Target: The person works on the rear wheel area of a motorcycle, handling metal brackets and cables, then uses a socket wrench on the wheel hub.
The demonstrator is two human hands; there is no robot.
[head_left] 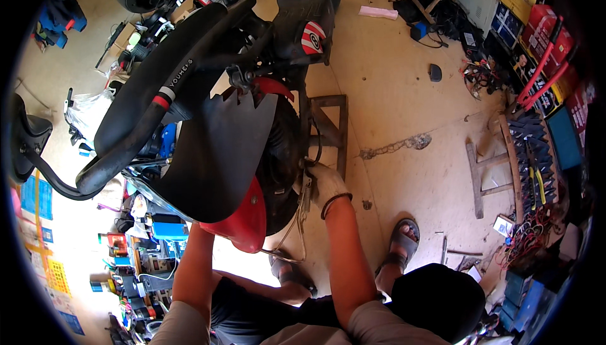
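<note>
Head view: looking down on front end of two-wheeler (218, 149), mid-pic & a bit L. Stretched fwd w/ R hand (326, 184) to R side of wheel (282, 162), close in by hub area; dark band (336, 203) round wrist. Fingertips partly lost among dark wheel parts, so can't tell re grip: spread, pressed together or pinching sth. Coil spring (307, 195) just L of palm, nr upright; can't tell if touching.

Wheel to L of R hand & running on ahead of it, part hidden under black panel w/ jagged far edge. Red fender (243, 222) on near side, btwn forearms. Bent metal rod (287, 260) below R hand, twd body.

L forearm (192, 263) up to red fender, then out of sight; L hand hidden, can't tell re grip there either.

Around: wooden frame (343, 130) just past R hand, nr wheel, on floor (404, 105). Mirror (28, 140) on curved stem, far L. Dark sandals (404, 239) on both feet. Well off to R: 2nd wooden stand (476, 181), row of pliers (535, 155), red-handled cutter (543, 70). Pink strip (379, 12) on floor, far ahead. Blue box (169, 230) amid clutter, L.
</note>
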